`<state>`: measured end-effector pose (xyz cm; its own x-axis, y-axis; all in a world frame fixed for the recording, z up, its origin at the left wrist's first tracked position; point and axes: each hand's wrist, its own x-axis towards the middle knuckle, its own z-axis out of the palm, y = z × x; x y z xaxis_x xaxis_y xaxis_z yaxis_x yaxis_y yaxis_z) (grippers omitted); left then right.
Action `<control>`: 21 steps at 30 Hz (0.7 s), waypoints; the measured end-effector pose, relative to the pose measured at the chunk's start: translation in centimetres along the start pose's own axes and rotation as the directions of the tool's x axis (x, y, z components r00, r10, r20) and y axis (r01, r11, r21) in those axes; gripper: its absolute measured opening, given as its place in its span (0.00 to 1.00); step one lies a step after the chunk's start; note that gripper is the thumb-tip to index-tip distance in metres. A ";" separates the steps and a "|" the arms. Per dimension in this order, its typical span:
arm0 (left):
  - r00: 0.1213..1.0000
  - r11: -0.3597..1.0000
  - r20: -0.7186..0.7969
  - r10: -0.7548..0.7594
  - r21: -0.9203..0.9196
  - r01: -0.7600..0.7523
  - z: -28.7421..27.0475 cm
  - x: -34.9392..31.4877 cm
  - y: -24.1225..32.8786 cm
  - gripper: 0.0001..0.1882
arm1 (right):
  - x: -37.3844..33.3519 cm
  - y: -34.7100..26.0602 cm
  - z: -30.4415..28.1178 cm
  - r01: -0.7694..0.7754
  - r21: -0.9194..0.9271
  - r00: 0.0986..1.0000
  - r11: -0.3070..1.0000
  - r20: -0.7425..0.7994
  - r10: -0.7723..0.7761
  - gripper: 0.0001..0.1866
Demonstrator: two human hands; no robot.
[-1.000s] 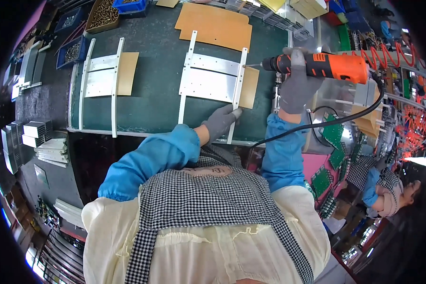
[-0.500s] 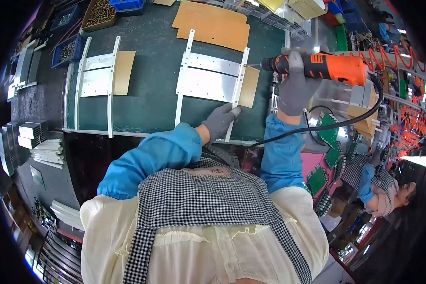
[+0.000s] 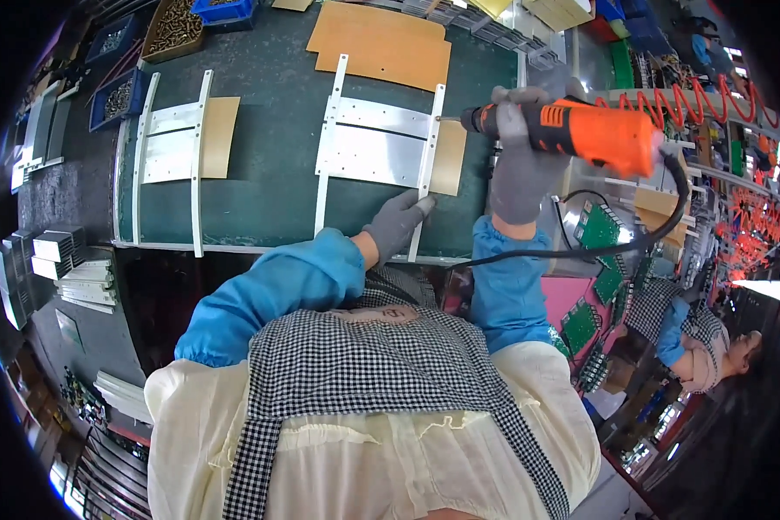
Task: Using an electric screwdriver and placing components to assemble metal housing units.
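My right hand (image 3: 529, 169), in a grey glove, is wrapped round an orange and black power screwdriver (image 3: 600, 137). Its thin bit points left, with the tip at the upper part of a pale metal rail (image 3: 428, 147); whether it touches a screw is too small to tell. That rail and a second rail (image 3: 330, 121) lie across silver metal plates (image 3: 374, 154). Below, my gloved left hand (image 3: 397, 227) pinches the near end of the right-hand rail. A tan sheet (image 3: 447, 160) shows from under the plates' right side.
To the left lies a similar frame (image 3: 172, 143) of rails and plates. Orange-tan boards (image 3: 381, 43) rest at the back of the green table (image 3: 264, 191). Bins of small fasteners (image 3: 175, 30) stand far left. A black cable (image 3: 572, 253) hangs from the screwdriver; a co-worker (image 3: 698, 342) is at right.
The screwdriver has come slightly left, closer to the right-hand rail, and its rear end has dipped a little. My left hand keeps its hold on that rail. The whole view has shifted slightly.
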<state>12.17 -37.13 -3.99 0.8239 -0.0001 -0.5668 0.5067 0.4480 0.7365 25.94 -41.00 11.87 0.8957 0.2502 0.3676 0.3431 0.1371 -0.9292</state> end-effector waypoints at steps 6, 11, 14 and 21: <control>1.000 0.997 0.020 0.011 -0.071 -0.009 -0.2 0.2 -0.6 0.18 | 3.6 2.3 -1.5 0.050 -0.142 0.998 0.989 0.038 -0.045 0.15; 0.999 0.996 -0.031 0.019 -0.086 -0.021 0.0 -0.3 -0.4 0.18 | 3.2 1.2 0.5 -0.017 -0.090 0.993 0.996 0.113 0.027 0.24; 0.977 0.980 -0.108 -0.185 -0.091 0.175 -1.0 -2.0 1.9 0.16 | 2.9 -0.6 -1.1 0.037 -0.165 0.999 0.986 0.010 -0.036 0.24; 0.999 0.770 0.035 0.014 -0.638 0.011 -3.6 -5.6 4.8 0.19 | 0.1 -3.7 -3.7 -0.134 0.493 0.989 0.860 0.120 0.086 0.11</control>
<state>9.05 -31.79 1.43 0.8392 -0.0247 -0.5432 0.2374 0.9155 0.3250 25.85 -45.01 15.19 0.8814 0.3740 0.2884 0.0356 0.5564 -0.8302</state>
